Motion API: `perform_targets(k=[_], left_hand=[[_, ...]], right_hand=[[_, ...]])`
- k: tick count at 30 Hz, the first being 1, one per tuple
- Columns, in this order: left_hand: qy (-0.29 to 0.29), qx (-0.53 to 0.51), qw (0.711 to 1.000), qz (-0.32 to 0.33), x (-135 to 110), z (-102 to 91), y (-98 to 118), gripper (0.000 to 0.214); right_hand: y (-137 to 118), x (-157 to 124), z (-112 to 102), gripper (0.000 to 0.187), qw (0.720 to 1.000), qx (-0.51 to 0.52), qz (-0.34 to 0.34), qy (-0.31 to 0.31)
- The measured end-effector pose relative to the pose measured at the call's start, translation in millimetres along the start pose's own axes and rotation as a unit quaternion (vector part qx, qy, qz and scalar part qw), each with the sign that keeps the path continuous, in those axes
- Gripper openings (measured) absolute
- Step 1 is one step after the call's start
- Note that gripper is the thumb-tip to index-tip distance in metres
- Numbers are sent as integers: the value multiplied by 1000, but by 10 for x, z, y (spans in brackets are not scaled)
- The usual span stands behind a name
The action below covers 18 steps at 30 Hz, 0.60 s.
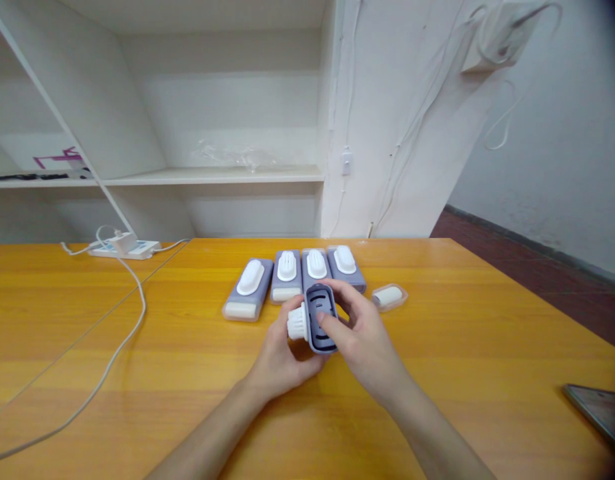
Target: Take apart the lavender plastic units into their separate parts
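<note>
Both hands hold one grey-purple plastic case [315, 340], its slotted, recessed end facing me. A white ribbed piece [297, 323] sticks out from the case's left side. My left hand [280, 360] is closed around the case from the left and below. From the right, my right hand [360, 327] grips it, with the thumb against the slotted end and the fingers behind. Just beyond my hands lie several similar cases, among them a slightly turned one [257, 293] on the left, each with a white raised oval piece on top.
Right of the cases lies a small white piece in clear plastic [389, 297]. A phone [600, 410] rests near the right edge of the wooden table [437, 413]. At the back left are a power strip [132, 249] and a cable [130, 337] trailing forward. White shelves [217, 177] stand behind.
</note>
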<state>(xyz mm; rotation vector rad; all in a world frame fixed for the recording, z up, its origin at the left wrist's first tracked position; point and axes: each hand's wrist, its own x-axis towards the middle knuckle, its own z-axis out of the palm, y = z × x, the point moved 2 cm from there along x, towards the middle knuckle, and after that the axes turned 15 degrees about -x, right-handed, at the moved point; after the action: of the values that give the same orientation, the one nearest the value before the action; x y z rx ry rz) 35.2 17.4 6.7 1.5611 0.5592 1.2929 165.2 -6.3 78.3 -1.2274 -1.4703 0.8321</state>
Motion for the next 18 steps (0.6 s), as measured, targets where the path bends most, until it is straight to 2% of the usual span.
perform_targets(k=[7,13,18], left_hand=[[8,20,1000,4,-21,-24,-26,81],[9,0,1000,-19,-18,-13,-14,78],[10,21,1000,4,-21,-25,-20,77]], right_hand=[[6,-48,16,31,1000,-19,7,8],[1,-67,-13,32,1000,-5,3,-18],[25,-71,-48,35,999,-9,-7,-34]])
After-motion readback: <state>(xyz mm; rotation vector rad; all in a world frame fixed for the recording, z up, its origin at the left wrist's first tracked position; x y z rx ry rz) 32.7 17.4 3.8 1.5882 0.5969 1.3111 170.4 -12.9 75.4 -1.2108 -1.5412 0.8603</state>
